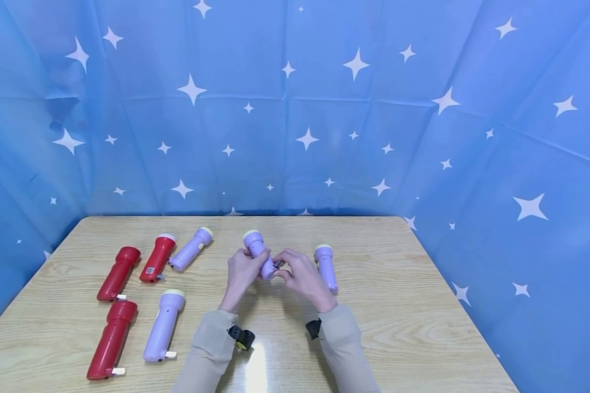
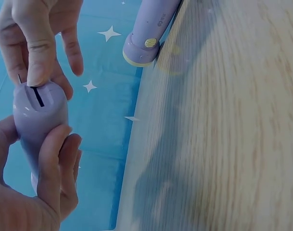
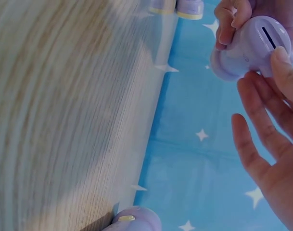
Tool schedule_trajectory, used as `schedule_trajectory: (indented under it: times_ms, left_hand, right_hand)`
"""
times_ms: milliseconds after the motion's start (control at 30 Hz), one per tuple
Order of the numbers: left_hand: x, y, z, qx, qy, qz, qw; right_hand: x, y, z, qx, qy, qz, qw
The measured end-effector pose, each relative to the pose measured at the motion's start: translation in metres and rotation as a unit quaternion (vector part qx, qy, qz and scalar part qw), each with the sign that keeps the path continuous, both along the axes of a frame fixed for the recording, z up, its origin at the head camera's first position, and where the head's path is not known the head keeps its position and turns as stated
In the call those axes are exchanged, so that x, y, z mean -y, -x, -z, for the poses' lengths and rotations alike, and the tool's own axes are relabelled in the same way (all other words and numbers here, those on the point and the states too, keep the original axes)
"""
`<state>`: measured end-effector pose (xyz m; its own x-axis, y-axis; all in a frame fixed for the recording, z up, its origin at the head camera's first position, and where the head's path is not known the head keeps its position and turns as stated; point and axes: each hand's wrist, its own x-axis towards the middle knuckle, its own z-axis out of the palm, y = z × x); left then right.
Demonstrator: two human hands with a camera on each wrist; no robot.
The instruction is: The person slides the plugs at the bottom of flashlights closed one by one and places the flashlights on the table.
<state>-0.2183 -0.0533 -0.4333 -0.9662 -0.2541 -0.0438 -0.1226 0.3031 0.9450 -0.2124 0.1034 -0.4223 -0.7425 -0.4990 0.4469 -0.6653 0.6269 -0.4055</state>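
My left hand (image 1: 241,270) grips a purple flashlight (image 1: 254,243) by its body, thumb on one side and fingers around the other. The flashlight is tilted, its pale-rimmed head pointing away from me and its tail toward my right hand. A dark narrow slot shows in the tail (image 2: 39,98) in the left wrist view. My right hand (image 1: 302,273) pinches that tail end, its thumb (image 3: 281,57) beside the slot and its other fingers spread. A small greyish piece shows at the right fingertips, partly hidden.
Another purple flashlight (image 1: 326,267) lies just right of my right hand. To the left lie red flashlights (image 1: 118,275) and two purple flashlights (image 1: 163,327), (image 1: 192,251); several have metal plug prongs (image 1: 171,355) sticking out. A blue star-patterned cloth (image 1: 295,125) hangs behind the wooden table (image 1: 413,327).
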Motion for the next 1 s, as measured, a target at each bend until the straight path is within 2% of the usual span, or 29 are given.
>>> schedule_trajectory:
  times_ms: [167,1000]
  left_hand:
    - [-0.0007,0.0002,0.0000,0.000,0.014,-0.003,0.9999]
    - [-0.0010,-0.0008,0.0016,0.008,0.004,-0.013,0.9999]
  right_hand:
    - [0.0001,0.0000,0.0001,0.007,0.007,-0.001,1.0000]
    - [0.0032,-0.0029,-0.0009,0.010,0.005,0.015,0.9998]
